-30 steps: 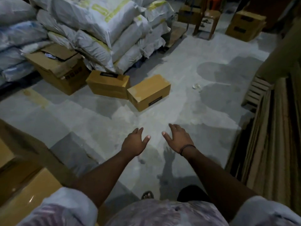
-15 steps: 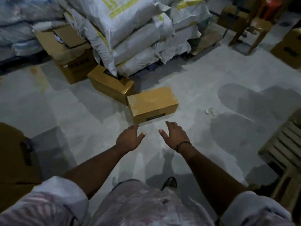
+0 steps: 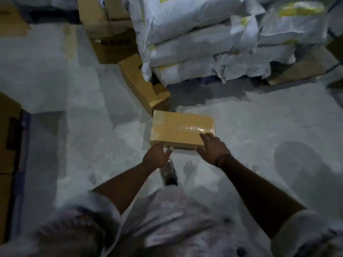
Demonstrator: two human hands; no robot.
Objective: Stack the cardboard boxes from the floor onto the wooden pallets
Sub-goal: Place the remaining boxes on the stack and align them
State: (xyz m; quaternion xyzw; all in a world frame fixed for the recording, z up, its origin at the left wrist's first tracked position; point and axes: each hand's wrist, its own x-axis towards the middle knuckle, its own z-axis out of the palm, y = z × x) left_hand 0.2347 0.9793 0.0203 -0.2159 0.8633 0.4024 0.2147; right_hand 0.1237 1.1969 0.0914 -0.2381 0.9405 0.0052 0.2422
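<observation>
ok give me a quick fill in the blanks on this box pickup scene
The sealed tan cardboard box lies on the grey concrete ___.
The person's right hand rests on that box's near ___ corner.
The left hand is at its near ___ corner.
The stacked plastic sacks behind it are mostly ___.
Missing: floor; right; left; white.

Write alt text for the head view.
Both hands reach a taped cardboard box on the concrete floor: the right hand lays its fingers on top, the left hand is at the near edge. A second box and stacked white sacks lie behind.
</observation>
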